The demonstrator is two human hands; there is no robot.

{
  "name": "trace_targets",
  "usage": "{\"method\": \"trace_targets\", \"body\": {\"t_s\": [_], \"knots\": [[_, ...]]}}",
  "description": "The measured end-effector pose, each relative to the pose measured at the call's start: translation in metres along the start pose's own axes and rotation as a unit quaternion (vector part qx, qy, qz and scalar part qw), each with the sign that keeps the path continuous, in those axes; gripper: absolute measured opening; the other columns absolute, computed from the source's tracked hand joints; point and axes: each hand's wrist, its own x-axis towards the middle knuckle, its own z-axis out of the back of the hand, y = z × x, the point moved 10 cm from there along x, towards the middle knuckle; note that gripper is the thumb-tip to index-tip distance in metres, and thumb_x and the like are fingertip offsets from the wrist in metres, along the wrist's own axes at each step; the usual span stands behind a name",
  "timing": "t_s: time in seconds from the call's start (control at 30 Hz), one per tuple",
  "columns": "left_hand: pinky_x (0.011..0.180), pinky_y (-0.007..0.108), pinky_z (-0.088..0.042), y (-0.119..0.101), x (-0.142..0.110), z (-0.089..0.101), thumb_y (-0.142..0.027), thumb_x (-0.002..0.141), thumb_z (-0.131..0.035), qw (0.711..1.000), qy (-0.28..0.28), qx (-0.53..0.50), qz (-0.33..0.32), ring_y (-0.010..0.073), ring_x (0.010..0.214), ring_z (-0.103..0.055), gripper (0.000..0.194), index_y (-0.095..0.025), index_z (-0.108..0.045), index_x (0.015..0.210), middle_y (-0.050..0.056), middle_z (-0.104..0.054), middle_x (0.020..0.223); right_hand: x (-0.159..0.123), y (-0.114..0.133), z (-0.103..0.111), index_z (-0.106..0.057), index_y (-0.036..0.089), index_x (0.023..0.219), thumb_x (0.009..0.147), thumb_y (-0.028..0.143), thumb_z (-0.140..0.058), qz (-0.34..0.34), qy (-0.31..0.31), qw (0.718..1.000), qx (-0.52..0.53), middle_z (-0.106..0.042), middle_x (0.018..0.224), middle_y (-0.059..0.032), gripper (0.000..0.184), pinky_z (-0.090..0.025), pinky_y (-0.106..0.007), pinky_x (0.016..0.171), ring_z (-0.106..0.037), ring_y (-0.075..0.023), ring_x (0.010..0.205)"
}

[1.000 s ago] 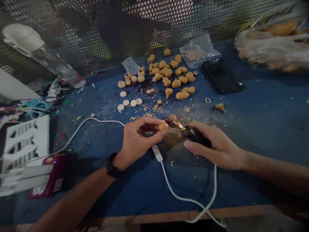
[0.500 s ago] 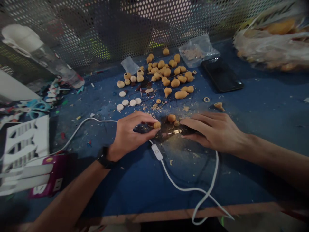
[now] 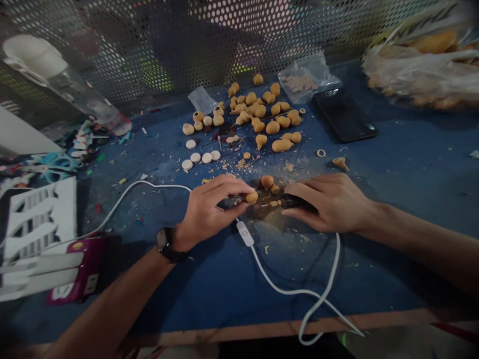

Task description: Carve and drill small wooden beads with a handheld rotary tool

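Between thumb and fingertips, my left hand (image 3: 217,204) pinches a small tan gourd piece (image 3: 251,197). My right hand (image 3: 325,202) is closed over a black rotary tool (image 3: 295,201), which lies low at the blue tabletop. Its brass-coloured collet (image 3: 276,203) and thin bit point left, toward the gourd piece; whether the tip touches it I cannot tell. Just beyond the tool sits a brown gourd (image 3: 267,181) with a smaller piece (image 3: 275,189) beside it. A white cable with an inline switch (image 3: 245,233) runs below my hands.
Several small gourds (image 3: 258,110) are heaped farther back, with white discs (image 3: 206,157) and shavings nearer. A phone (image 3: 345,115) and a bulging plastic bag (image 3: 422,70) are at right. Scissors (image 3: 56,164), a bottle (image 3: 86,94) and a purple box (image 3: 80,274) stand left. A perforated metal screen (image 3: 160,50) closes the back.
My right hand has lowered the rotary tool to the table and turned palm-down over it. My left hand went left with the gourd piece, then back right toward the bit.
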Motion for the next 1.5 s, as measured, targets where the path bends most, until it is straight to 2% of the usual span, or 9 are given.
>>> {"method": "trace_targets", "body": {"t_s": [0.13,0.33,0.5,0.73,0.97,1.2,1.5], "knots": [[0.085,0.027,-0.066,-0.005,0.000,0.000,-0.018,0.094,-0.076,1.000,0.009,0.014,-0.017,0.0163,0.093,-0.081,0.013,-0.023,-0.076,0.106,0.004,-0.084,0.101,0.000,-0.005,-0.005,-0.073,0.025,0.103,0.105,0.063,-0.046,-0.028,0.023,0.999,0.008,-0.079,0.082,-0.0092,0.047,-0.042,-0.037,0.062,-0.070,-0.0261,0.068],[0.083,0.025,-0.066,-0.009,-0.002,0.000,-0.016,0.092,-0.078,0.999,0.007,0.027,-0.034,0.0160,0.092,-0.081,0.017,-0.023,-0.075,0.107,0.004,-0.084,0.101,0.000,-0.003,-0.004,-0.074,0.023,0.100,0.104,0.057,-0.053,-0.016,0.013,0.999,0.028,-0.077,0.078,-0.0092,0.040,-0.038,-0.036,0.060,-0.067,-0.0254,0.063],[0.083,0.024,-0.065,-0.013,-0.002,-0.001,-0.014,0.092,-0.078,0.998,0.011,0.034,-0.050,0.0155,0.093,-0.081,0.018,-0.021,-0.074,0.108,0.005,-0.084,0.102,0.001,-0.002,-0.004,-0.074,0.023,0.104,0.106,0.059,-0.048,-0.007,0.019,1.000,0.018,-0.077,0.078,-0.0086,0.044,-0.036,-0.036,0.059,-0.064,-0.0235,0.061],[0.083,0.024,-0.066,-0.014,-0.001,-0.001,-0.016,0.093,-0.077,0.998,0.015,0.037,-0.049,0.0159,0.092,-0.081,0.016,-0.022,-0.075,0.108,0.004,-0.084,0.102,0.001,-0.006,-0.006,-0.074,0.025,0.103,0.104,0.065,-0.048,-0.033,0.031,0.998,0.036,-0.076,0.076,-0.0082,0.048,-0.033,-0.035,0.058,-0.060,-0.0229,0.058],[0.084,0.024,-0.066,-0.013,-0.002,-0.003,-0.014,0.095,-0.074,0.998,0.022,0.032,-0.049,0.0156,0.094,-0.081,0.018,-0.022,-0.075,0.110,0.005,-0.084,0.104,0.001,-0.007,-0.007,-0.074,0.026,0.101,0.103,0.065,-0.047,-0.039,0.040,0.998,0.037,-0.075,0.075,-0.0080,0.048,-0.034,-0.036,0.058,-0.061,-0.0235,0.059],[0.086,0.023,-0.065,-0.014,-0.003,-0.004,-0.012,0.093,-0.076,0.998,0.023,0.030,-0.054,0.0155,0.095,-0.081,0.020,-0.020,-0.074,0.111,0.006,-0.084,0.105,0.001,-0.003,-0.007,-0.074,0.023,0.106,0.105,0.062,-0.046,-0.014,0.042,0.999,0.016,-0.077,0.078,-0.0094,0.047,-0.035,-0.038,0.059,-0.064,-0.0253,0.059],[0.086,0.025,-0.066,-0.015,-0.004,-0.005,-0.014,0.096,-0.074,0.997,0.032,0.038,-0.054,0.0157,0.096,-0.081,0.019,-0.022,-0.073,0.112,0.004,-0.084,0.106,0.001,-0.006,-0.009,-0.074,0.026,0.105,0.104,0.065,-0.045,-0.038,0.047,0.997,0.038,-0.077,0.080,-0.0083,0.048,-0.037,-0.038,0.059,-0.064,-0.0246,0.061]]}}
